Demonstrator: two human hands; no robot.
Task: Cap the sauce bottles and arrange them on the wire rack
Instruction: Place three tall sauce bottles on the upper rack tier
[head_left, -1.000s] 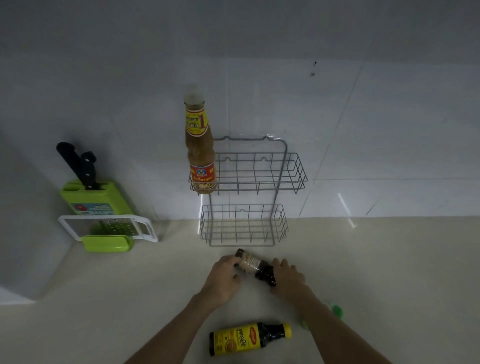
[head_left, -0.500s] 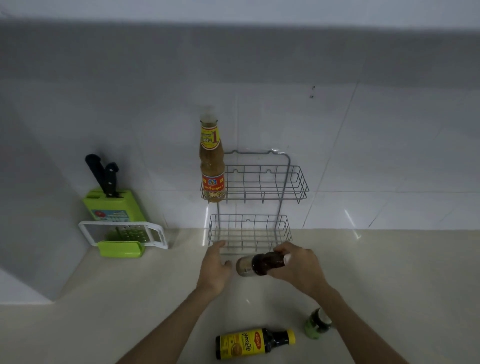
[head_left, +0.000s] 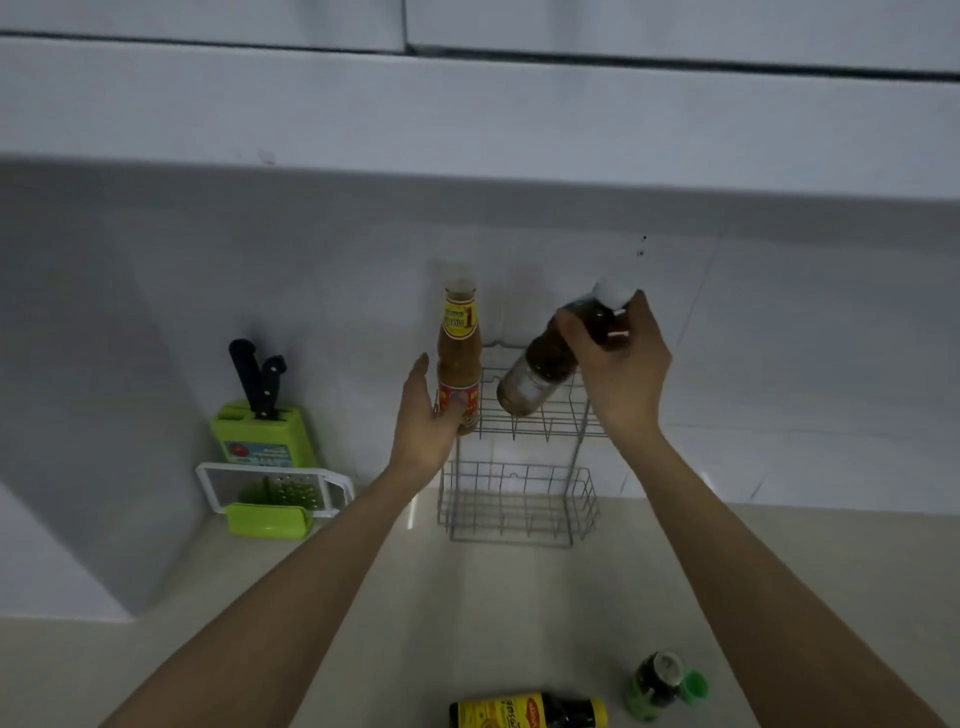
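Observation:
My right hand (head_left: 621, 371) grips the neck of a dark brown sauce bottle (head_left: 545, 371) with a white cap, tilted with its base down-left over the upper basket of the two-tier wire rack (head_left: 519, 499). A tall orange sauce bottle (head_left: 458, 358) with a yellow and red label stands upright at the left end of the upper basket. My left hand (head_left: 428, 415) is open beside that bottle's lower label, fingers touching or nearly touching it. On the counter near me a dark bottle with a yellow label and yellow cap (head_left: 527, 711) lies on its side. A small green bottle (head_left: 655, 686) stands beside a loose green cap (head_left: 695, 686).
A green knife block (head_left: 262, 431) with two black-handled knives stands at the left against the wall. A white-framed grater with a green part (head_left: 272, 499) sits in front of it. White tiled wall behind the rack, cabinet underside above, beige counter (head_left: 519, 597) below.
My right hand lifted the brown bottle from counter level up to the rack's upper basket. My left hand let go of it and rose to the orange bottle. The view tilted upward.

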